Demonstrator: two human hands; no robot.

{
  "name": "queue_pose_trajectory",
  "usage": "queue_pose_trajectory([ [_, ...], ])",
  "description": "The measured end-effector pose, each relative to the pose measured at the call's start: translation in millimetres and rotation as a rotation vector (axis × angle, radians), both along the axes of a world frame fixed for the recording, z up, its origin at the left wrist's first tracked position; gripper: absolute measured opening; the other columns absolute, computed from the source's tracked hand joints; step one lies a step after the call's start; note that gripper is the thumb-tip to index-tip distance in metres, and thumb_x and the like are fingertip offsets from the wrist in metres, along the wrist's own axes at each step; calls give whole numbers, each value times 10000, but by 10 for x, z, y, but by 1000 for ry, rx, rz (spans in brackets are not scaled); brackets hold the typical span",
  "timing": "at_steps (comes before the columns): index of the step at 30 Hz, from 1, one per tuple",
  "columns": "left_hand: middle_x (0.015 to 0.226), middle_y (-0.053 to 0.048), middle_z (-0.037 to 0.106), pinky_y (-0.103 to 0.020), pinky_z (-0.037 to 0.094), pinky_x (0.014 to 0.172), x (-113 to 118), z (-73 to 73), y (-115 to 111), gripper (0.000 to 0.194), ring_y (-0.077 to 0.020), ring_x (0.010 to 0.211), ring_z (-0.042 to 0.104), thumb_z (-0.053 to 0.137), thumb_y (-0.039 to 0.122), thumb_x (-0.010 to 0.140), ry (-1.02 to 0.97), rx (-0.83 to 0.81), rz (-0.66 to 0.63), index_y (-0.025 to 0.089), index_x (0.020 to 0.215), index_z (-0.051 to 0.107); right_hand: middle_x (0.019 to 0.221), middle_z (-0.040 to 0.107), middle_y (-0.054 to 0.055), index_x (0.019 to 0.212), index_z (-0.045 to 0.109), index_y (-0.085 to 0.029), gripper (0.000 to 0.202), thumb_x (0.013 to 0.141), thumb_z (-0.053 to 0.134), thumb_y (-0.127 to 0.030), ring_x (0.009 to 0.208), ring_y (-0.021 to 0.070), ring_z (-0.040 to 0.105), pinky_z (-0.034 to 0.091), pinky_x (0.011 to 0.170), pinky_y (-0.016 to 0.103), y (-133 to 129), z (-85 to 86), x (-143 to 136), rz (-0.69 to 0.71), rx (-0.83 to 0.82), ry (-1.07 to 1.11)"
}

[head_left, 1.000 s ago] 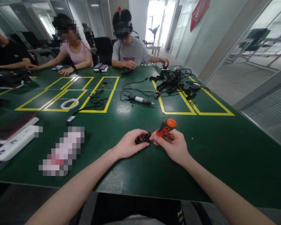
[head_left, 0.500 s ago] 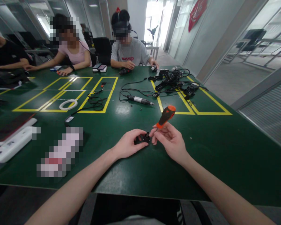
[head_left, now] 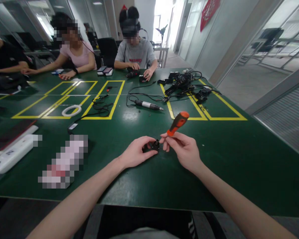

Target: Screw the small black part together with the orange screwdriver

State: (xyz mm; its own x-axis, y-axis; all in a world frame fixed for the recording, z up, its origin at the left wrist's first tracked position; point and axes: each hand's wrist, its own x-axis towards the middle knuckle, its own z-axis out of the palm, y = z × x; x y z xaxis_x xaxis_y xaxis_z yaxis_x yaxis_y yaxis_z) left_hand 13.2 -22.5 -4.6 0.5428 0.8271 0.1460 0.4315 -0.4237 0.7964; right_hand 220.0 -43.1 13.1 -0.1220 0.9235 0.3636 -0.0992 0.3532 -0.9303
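Between the thumb and fingers of my left hand [head_left: 138, 151] is a small black part [head_left: 155, 145] with a short round stub on top, held down on the green table. I cannot make out exactly what the part is. My right hand [head_left: 185, 147] pinches a screwdriver [head_left: 178, 123] low down, just under its orange and black handle. The handle leans up and to the right. Its shaft is mostly hidden by my fingers, which are close to the right side of the black part; contact between the tip and the part cannot be seen.
Beyond my hands lies a grey and black pen-shaped power tool [head_left: 149, 105] with its cord. A tangle of black cables [head_left: 184, 83] sits at the back right. On the left are a white power strip [head_left: 11, 154] and a white ring [head_left: 71, 110]. Co-workers sit across the table.
My right hand and the screwdriver have shifted slightly right. My left hand keeps its hold on the black part. The co-worker opposite has brought both hands closer together over the table.
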Motion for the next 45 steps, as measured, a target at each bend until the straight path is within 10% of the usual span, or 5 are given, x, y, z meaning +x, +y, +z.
queue_pose_trajectory([
  [45, 1040, -56, 738, -300, 531, 786, -5, -1, 4, 341, -170, 856, 650, 759, 326, 902, 29, 6, 16, 182, 1205, 699, 726, 730, 18, 824, 646, -227, 404, 872, 789, -602, 541, 137, 625, 583, 558, 301, 1, 46, -10, -40, -34, -21],
])
